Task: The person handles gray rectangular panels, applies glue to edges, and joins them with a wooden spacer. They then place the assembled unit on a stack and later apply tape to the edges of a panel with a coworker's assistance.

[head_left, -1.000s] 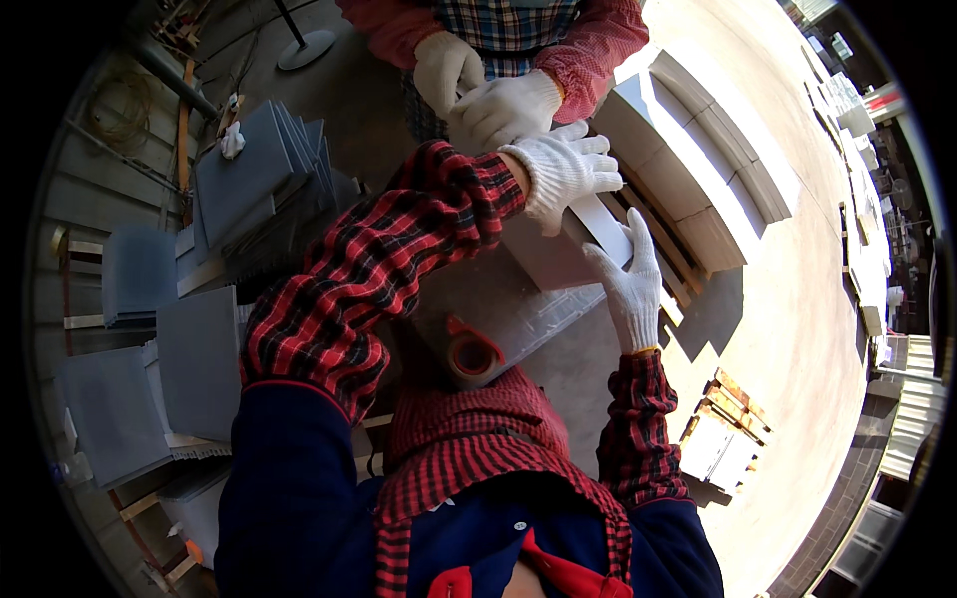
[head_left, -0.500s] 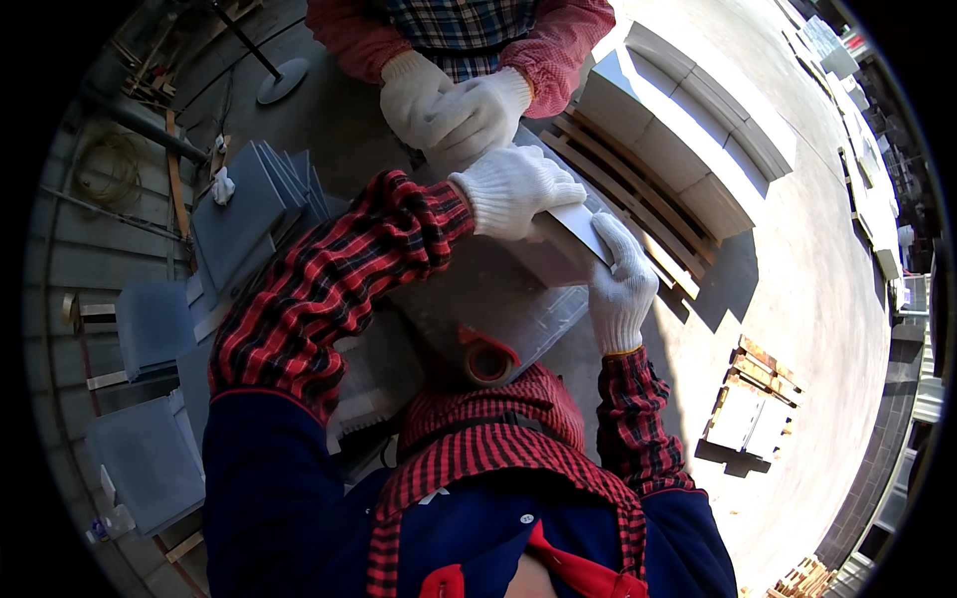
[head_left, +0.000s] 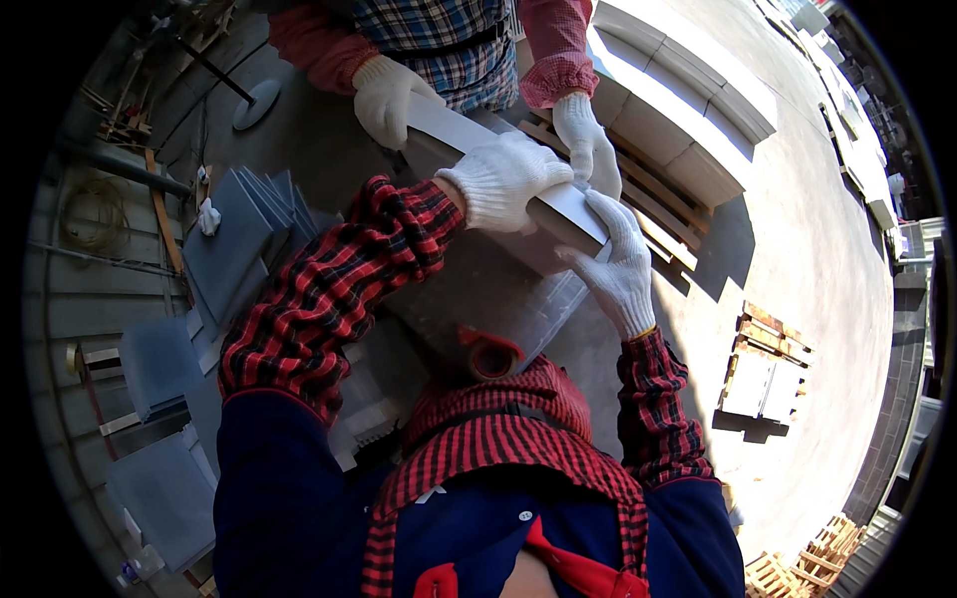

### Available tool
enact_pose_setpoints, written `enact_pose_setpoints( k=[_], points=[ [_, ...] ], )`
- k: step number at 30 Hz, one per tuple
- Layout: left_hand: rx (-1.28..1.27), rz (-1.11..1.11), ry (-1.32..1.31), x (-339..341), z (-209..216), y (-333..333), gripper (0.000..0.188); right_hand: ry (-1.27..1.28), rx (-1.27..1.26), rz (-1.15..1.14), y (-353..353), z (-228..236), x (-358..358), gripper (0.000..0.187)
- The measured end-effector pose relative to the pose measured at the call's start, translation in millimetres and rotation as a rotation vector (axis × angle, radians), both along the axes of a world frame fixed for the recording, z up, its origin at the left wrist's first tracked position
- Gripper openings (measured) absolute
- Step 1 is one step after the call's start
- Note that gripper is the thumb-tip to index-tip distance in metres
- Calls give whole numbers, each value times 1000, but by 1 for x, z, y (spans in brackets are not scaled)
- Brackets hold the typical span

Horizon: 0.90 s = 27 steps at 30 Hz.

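A long flat piece with a white strip-like upper edge [head_left: 578, 211] and a greyish side slants between me and another person. My left hand [head_left: 510, 181], in a white knitted glove, grips over its upper edge near the middle. At the near right end, my right hand [head_left: 620, 264], gloved too, clasps the corner, thumb against the side and fingers over the edge. The other person's gloved hand [head_left: 387, 105] holds the far end, while their other hand [head_left: 588, 145] hangs beside the piece, close to my left fingertips. My left glove hides the middle of the edge.
A red tape dispenser [head_left: 493, 354] rests on the work surface [head_left: 449, 299] near my apron. Grey panels [head_left: 234, 229] lean at left. Pale blocks [head_left: 658, 110] sit on a wooden pallet [head_left: 658, 194] at back right; a smaller pallet [head_left: 773, 339] lies on the sunlit floor.
The other person's hands have separated: one now holds the far end, the other has come right beside the piece. More of the white edge shows. My right thumb has moved onto the side.
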<state>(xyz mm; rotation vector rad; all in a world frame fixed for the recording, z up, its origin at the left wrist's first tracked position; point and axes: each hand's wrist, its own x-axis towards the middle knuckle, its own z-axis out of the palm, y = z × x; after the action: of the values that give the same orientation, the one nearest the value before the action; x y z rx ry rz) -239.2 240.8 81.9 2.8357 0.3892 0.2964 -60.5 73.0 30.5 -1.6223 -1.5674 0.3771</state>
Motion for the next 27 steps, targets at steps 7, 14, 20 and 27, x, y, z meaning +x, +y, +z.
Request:
enact_pose_setpoints(
  k=[7, 14, 20, 27],
  points=[
    [-264, -21, -17, 7, 7, 2, 47, 964, -120, -63, 1, -20, -11, 59],
    [5, 16, -62, 23, 0, 6, 27, 1252, 3, -227, 10, -22, -24, 44],
    [129, 72, -96, 24, -5, 2, 25, 1047, 25, -381, 13, -33, -32, 35],
    [90, -15, -257, 18, -7, -10, 20, 745, 70, -360, 8, -31, -29, 31]
  ],
)
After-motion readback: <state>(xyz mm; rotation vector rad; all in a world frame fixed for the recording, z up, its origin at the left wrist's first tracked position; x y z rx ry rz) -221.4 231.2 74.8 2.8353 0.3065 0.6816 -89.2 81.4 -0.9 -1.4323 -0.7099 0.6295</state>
